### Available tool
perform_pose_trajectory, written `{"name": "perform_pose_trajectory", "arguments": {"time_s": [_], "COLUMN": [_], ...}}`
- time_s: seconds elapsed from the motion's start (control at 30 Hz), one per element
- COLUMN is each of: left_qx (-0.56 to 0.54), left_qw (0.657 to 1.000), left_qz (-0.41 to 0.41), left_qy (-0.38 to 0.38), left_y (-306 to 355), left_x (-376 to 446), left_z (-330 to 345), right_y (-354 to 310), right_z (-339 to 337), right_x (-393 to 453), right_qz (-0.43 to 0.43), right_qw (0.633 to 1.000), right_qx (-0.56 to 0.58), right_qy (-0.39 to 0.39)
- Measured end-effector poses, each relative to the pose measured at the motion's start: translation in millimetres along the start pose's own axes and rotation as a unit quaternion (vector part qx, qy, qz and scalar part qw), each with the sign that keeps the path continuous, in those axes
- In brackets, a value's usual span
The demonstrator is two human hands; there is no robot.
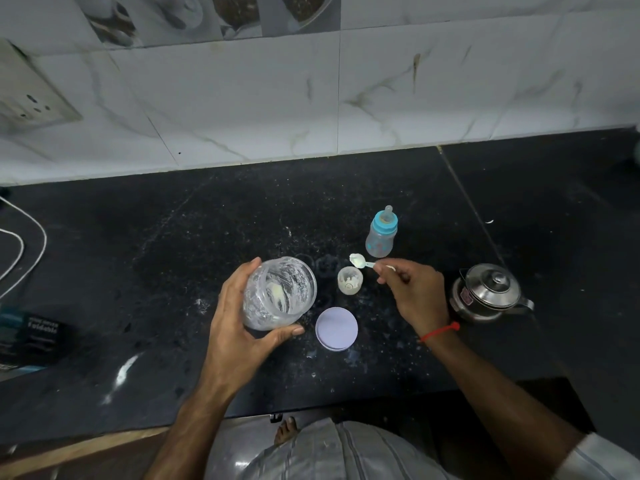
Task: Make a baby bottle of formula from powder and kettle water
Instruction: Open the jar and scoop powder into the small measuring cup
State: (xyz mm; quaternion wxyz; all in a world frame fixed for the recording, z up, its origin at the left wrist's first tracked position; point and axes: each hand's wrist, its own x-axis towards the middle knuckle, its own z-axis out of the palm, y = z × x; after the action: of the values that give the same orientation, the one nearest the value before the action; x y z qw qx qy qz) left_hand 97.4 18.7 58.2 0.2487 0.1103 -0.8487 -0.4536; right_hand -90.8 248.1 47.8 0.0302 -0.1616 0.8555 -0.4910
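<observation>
Nearest the camera are the person's striped garment (332,452) and a bare foot (285,429) below the counter edge. On the black speckled stone counter (173,237), the left hand (239,320) wraps its fingers and thumb round a clear glass jar (278,294), tilted with its mouth toward the right; only a thin residue and a small pale clump of powder show inside. Glass dusted with powder is likely slippery and breakable, so a full wrap round its body seems the safe hold.

The right hand (414,292) pinches the handle of a small white plastic scoop (358,260), which carries a little mound of powder. It looks very light, and a jolt would probably spill it. It hovers above and just right of a small white open cup (349,279) with powder clinging inside.

The blue baby bottle (381,237) stands upright beyond the scoop, its teat and collar on, seemingly empty. A round lilac lid (336,328) lies flat near the jar. The steel kettle (488,292), lid on, sits right of the right hand.
</observation>
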Motion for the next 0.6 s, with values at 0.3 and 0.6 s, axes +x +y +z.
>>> {"name": "perform_pose_trajectory", "arguments": {"time_s": [0.3,0.6], "left_qx": [0.015,0.001], "left_qw": [1.000,1.000], "left_qz": [0.021,0.025], "left_qy": [0.002,-0.006], "left_y": [-1,-2], "left_x": [9,12], "left_z": [-3,0], "right_y": [11,17], "right_z": [9,10], "right_x": [-11,-13], "right_qz": [-0.205,-0.222], "right_qw": [0.957,0.955], "right_qx": [-0.201,-0.190], "right_qy": [-0.050,-0.057]}}
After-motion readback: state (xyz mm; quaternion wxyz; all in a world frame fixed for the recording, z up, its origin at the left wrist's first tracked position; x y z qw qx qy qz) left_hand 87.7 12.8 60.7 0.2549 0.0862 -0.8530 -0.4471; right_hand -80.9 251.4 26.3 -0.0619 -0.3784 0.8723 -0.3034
